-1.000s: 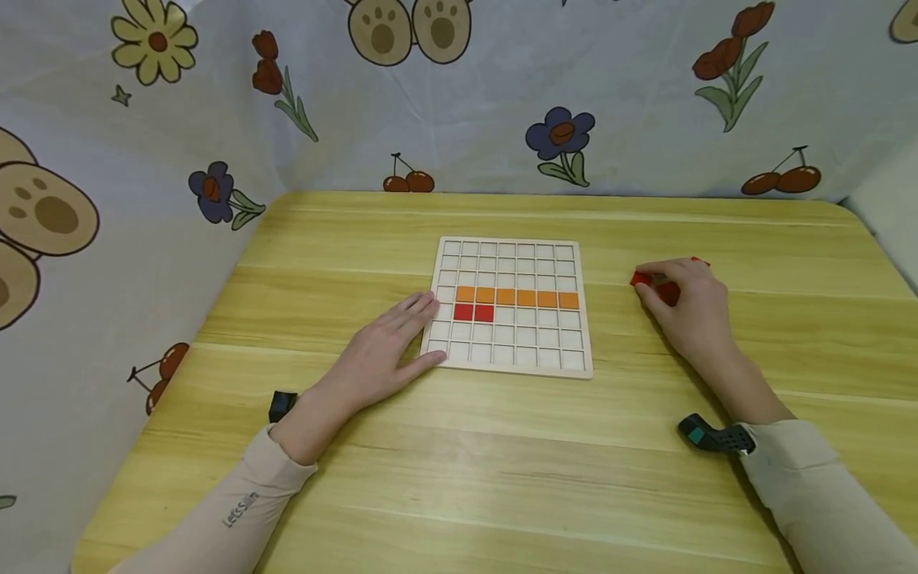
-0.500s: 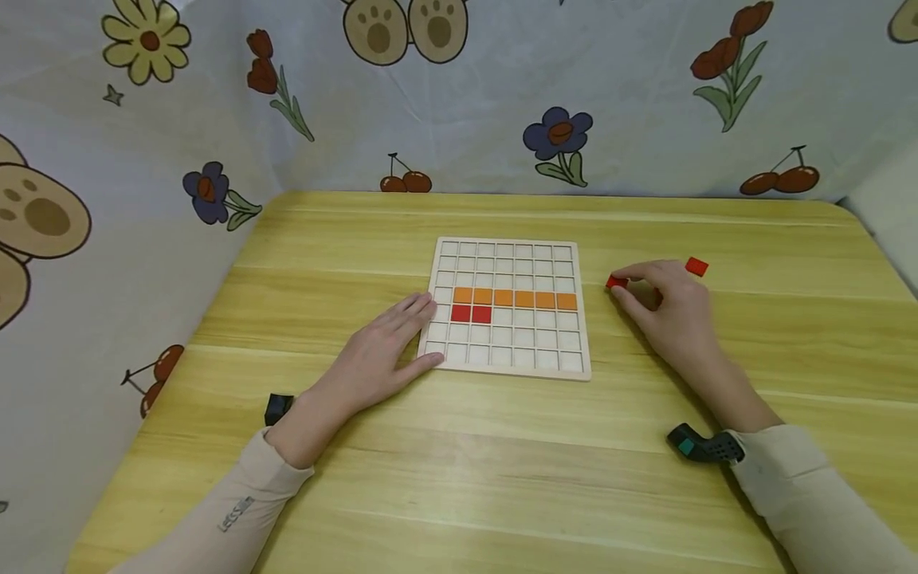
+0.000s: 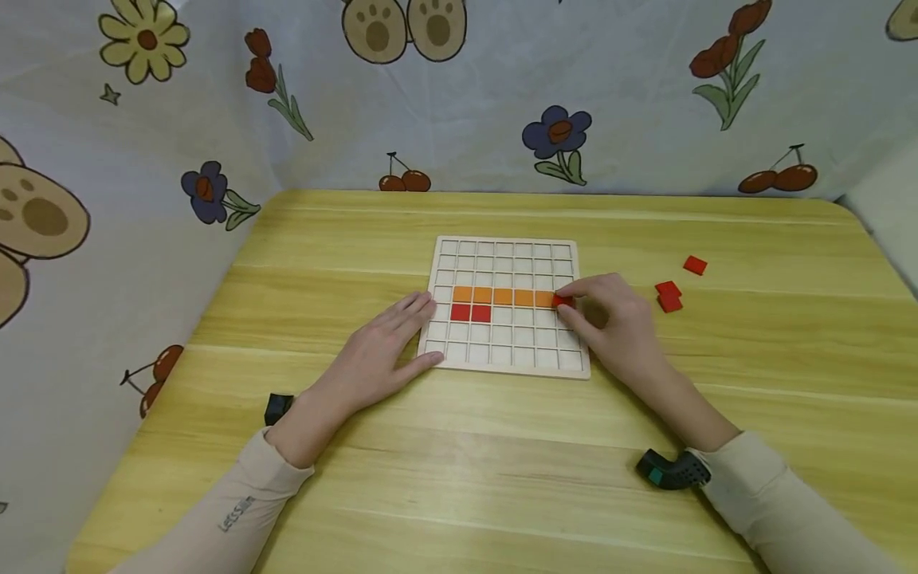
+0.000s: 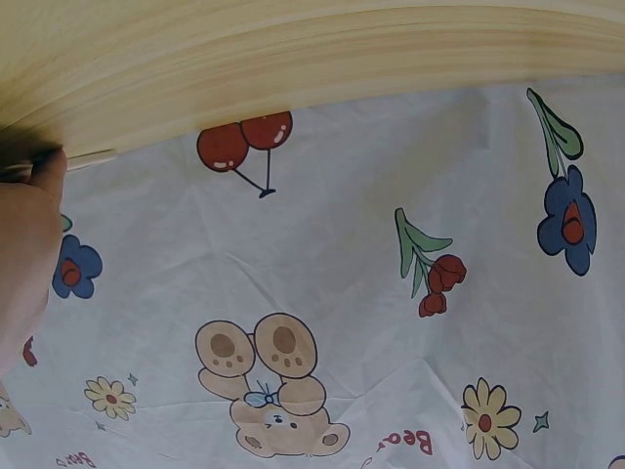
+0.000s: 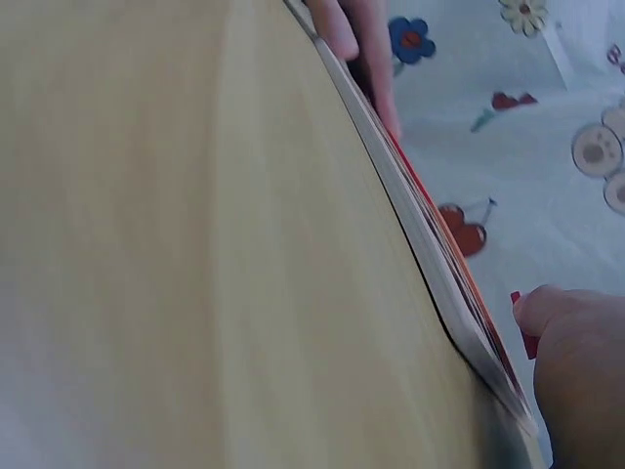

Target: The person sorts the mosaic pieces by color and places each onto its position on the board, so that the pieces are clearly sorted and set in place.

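In the head view my left hand (image 3: 373, 351) lies with extended fingers along the left edge of a pale wooden grid board (image 3: 504, 335). Thumb and fingers of my right hand (image 3: 620, 327) pinch a small red square tile (image 3: 562, 300) over the right end of a row of orange tiles (image 3: 504, 296). Two red tiles (image 3: 470, 313) sit side by side in cells just below that row. The right wrist view shows the held tile from the side, apart from the board. Only part of my left hand (image 4: 24, 254) appears in the left wrist view.
Right of the board lie three loose red tiles: one alone (image 3: 695, 265), and two touching or overlapping, an upper tile (image 3: 668, 288) and a lower tile (image 3: 670, 302). A patterned cloth (image 3: 473, 112) hangs behind the wooden table (image 3: 502, 478).
My right hand has moved left from the loose red tiles to the board, carrying one tile. The loose tiles it covered now show. My left hand stays on the board's edge.
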`<state>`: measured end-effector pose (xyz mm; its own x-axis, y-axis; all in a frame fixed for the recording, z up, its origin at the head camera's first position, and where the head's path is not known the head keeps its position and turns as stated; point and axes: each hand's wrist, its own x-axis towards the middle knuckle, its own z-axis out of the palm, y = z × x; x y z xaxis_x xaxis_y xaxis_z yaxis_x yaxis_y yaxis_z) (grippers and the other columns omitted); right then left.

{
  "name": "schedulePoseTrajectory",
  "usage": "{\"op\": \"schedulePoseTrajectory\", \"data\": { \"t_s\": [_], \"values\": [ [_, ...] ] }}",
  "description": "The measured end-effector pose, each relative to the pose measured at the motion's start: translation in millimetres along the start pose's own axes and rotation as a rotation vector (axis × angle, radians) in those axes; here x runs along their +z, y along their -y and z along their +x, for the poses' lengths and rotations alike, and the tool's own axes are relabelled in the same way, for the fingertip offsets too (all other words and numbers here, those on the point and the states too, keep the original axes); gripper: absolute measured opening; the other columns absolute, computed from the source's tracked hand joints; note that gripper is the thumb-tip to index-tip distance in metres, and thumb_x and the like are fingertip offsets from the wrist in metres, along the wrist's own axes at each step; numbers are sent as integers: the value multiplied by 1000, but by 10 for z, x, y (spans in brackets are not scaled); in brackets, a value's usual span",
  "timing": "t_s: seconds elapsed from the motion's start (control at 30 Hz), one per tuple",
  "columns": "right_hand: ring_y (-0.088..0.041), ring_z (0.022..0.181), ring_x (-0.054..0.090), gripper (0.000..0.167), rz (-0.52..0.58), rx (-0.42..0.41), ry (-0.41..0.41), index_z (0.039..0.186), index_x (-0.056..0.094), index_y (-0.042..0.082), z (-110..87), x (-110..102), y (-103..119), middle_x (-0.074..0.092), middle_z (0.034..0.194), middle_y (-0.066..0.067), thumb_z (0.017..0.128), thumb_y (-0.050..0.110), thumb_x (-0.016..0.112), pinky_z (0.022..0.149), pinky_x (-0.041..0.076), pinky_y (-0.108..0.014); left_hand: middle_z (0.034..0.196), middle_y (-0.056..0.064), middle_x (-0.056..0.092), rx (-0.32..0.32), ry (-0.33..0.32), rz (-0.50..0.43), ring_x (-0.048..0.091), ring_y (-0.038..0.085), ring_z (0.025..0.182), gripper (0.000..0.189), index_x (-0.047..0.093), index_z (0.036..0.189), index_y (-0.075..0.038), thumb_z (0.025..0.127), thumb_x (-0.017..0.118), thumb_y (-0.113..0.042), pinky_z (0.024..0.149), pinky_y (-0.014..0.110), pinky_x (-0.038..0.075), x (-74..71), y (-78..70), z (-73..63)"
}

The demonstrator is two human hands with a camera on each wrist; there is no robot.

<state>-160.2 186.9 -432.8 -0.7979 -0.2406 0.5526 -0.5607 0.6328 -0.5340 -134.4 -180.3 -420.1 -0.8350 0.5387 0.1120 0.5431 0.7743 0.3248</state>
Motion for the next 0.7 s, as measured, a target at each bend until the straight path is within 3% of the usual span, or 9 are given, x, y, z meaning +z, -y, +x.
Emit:
{"op": "schedulePoseTrajectory", "data": {
  "t_s": [0.13,0.4,0.57,0.7],
  "values": [
    [-21,96,62,21,44,-45,11,107,80,9,-7,161,147,78,103,-3,87,6,86,80,44,-25,172,8,33,-6,7,0,28,28,161,78,38,163,-7,105,58,-55,127,51,33,12,-2,-34],
    [-22,100,65,12,66,-123,58,100,80,9,173,415,368,77,102,-4,89,7,84,88,52,-36,171,10,35,-17,-18,8,30,30,160,77,39,163,-7,105,61,-52,127,52,34,-1,24,-57],
    [-22,98,64,11,39,-141,129,99,79,11,203,467,440,76,102,-4,90,8,84,85,55,-40,171,9,35,-5,-25,11,30,29,160,77,39,163,-8,105,59,-54,127,51,33,3,19,-34],
    [-21,97,65,12,31,-136,130,100,80,11,172,456,462,77,102,-4,89,6,84,84,56,-41,171,9,35,8,-21,7,30,29,160,77,39,163,-7,105,58,-55,127,50,33,-5,4,-16]
  ]
}}
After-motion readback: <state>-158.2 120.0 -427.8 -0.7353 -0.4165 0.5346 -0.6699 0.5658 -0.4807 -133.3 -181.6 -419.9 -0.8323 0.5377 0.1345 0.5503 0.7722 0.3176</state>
